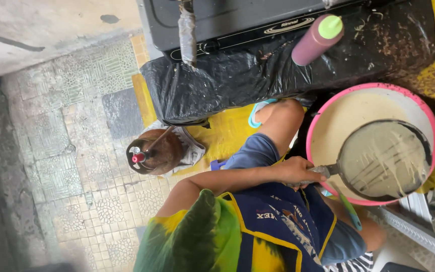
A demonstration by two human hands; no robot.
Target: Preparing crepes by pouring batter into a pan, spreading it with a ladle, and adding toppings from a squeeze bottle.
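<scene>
Batter-coated pan (384, 159) over pink basin (328, 108), one hand (298, 170) clenched on handle, other hidden

A purple plastic squeeze bottle with a green cap (317, 39) lies on crumpled black plastic sheeting (237, 75) beside a black stove top (227, 17). A rusty brown gas cylinder with a red valve (154, 151) stands on the patterned tiled floor (76, 166).
</scene>
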